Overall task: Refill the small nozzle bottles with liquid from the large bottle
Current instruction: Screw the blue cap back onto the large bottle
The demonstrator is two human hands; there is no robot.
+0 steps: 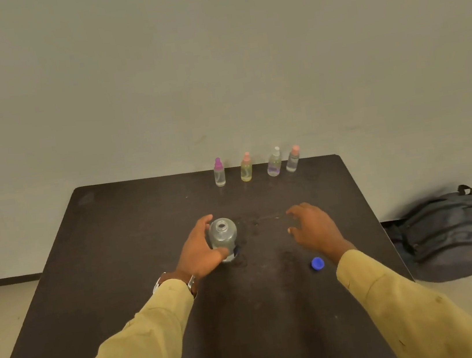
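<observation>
Khaki sleeves lead to both hands. The left hand (199, 250) grips the large clear plastic bottle (223, 235) around its side. That bottle stands upright and uncapped on the dark bench (143, 222). At the bottle's 3 o'clock the right hand (314, 225) is above the bench, fingers loosely spread, holding nothing. A round blue plastic cap (317, 263) lies on the bench at the bottle's 4 o'clock, just beside the right wrist.

At 12 o'clock, along the bench's far edge, four small nozzle bottles stand in a row:
- purple-topped clear bottle (219, 172)
- pink-topped yellow bottle (246, 167)
- white-topped clear bottle (274, 162)
- pink-topped clear bottle (292, 159)

A dark grey backpack (448, 234) lies on the floor beyond the bench at 3 o'clock.
</observation>
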